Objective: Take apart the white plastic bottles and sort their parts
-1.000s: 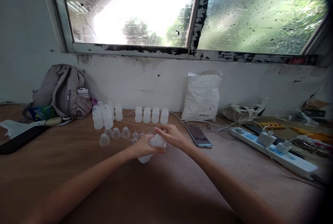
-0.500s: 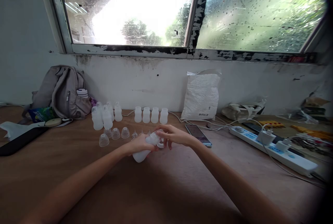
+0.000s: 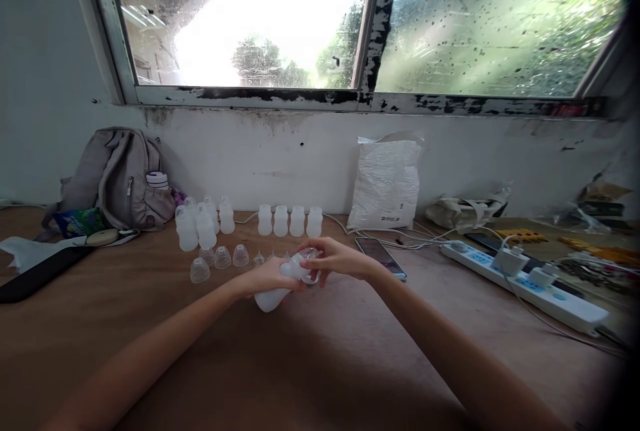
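My left hand (image 3: 267,277) is wrapped around a translucent white baby bottle (image 3: 271,300), which lies tilted with its base toward me and its upper end pointing right. At that upper end my right hand (image 3: 336,259) curls its fingers over a clear, rounded piece (image 3: 310,275) that looks like a bottle cap; whether it touches the bottle I cannot tell. Just behind my left hand stand several small clear nipples (image 3: 259,259), partly hidden. Left of them sit several clear dome caps (image 3: 223,258).
Capped bottles (image 3: 187,231) stand in a group at back left, and a row of open bottles (image 3: 281,221) lines the wall. A phone (image 3: 383,258), a white plastic bag (image 3: 385,184), a power strip (image 3: 530,287) with cables, and a backpack (image 3: 127,177) surround the work area.
My right fingers have shifted slightly, and the clear rounded piece now shows more plainly between them at the bottle's upper end. My left hand and the bottle stay nearly still.
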Demonstrator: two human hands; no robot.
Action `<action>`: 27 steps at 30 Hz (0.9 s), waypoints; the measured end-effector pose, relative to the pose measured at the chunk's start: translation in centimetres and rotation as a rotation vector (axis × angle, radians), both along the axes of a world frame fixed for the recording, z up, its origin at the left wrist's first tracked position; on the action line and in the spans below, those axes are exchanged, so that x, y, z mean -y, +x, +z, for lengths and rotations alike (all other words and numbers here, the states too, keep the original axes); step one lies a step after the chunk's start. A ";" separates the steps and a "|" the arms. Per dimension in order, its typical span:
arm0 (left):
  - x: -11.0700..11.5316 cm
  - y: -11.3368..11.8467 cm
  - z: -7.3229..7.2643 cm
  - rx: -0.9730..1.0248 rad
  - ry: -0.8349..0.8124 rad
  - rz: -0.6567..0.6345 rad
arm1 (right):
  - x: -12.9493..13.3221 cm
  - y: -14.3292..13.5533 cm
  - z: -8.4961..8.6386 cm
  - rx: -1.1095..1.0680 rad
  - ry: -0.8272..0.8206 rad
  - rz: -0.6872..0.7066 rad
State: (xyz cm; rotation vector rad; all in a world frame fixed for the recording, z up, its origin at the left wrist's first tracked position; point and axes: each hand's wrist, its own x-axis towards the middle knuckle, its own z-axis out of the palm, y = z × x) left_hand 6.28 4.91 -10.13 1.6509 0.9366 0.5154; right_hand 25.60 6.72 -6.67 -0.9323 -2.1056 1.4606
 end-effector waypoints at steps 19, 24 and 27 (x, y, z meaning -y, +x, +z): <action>-13.3 -9.4 2.1 -0.605 0.717 0.702 | -3.3 3.4 0.2 -0.635 0.136 -0.566; -15.3 -9.3 -0.7 -0.682 0.610 0.731 | -3.6 3.3 -0.2 -0.611 0.125 -0.565; -16.1 -9.2 -1.6 -0.686 0.578 0.747 | -3.6 3.3 -0.4 -0.603 0.116 -0.553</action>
